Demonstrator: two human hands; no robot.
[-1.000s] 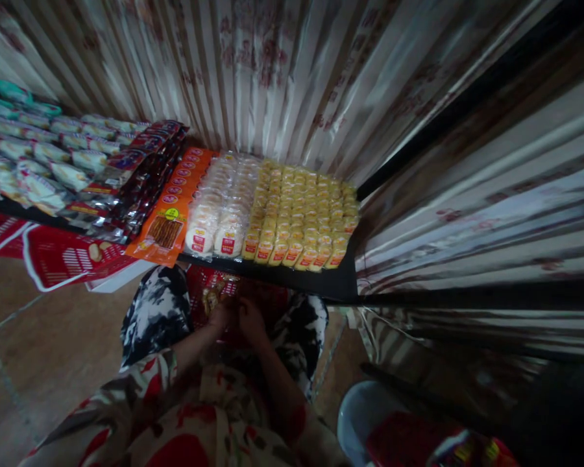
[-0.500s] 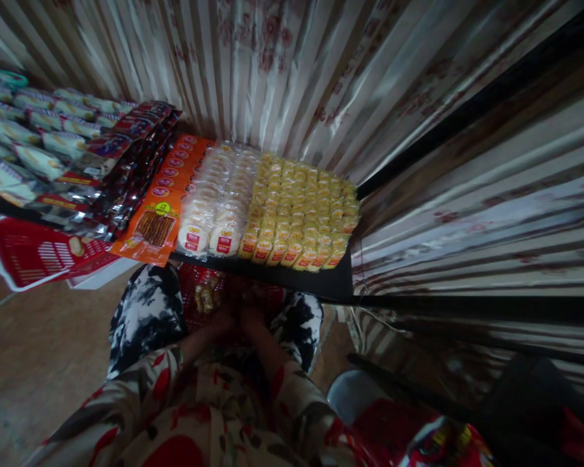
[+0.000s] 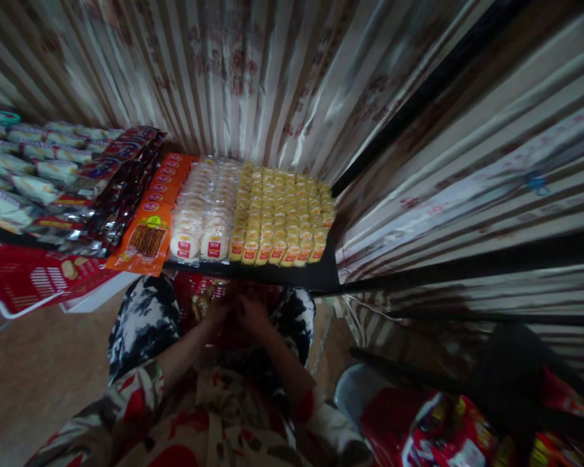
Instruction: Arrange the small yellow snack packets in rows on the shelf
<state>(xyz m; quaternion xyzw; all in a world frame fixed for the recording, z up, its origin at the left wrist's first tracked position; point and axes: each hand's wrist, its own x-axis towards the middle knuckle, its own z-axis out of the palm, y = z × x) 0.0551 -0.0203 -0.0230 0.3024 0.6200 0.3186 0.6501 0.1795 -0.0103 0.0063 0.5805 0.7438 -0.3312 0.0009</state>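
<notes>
Between my knees, below the shelf's front edge, lies a red basket [image 3: 187,285]. Inside it, on the left, are several small gold-wrapped packets [image 3: 202,303]. My left hand [image 3: 222,307] is beside these packets, and my right hand [image 3: 251,310] is close against it on the right. Both hands are in deep shadow over the basket. Their fingers are too dark to make out, so I cannot see whether anything is held.
A black shelf [image 3: 311,275] carries rows of yellow packets [image 3: 282,214], white round wrapped crackers [image 3: 199,220], an orange snack bag [image 3: 148,233] and dark foil packs [image 3: 111,188]. A red basket with a white rim [image 3: 24,279] stands left. Red snack bags [image 3: 448,428] lie lower right.
The view has shifted, so the shelf goods appear further left and slightly lower. My hands and forearms show more clearly, with the hands still close together over the basket.
</notes>
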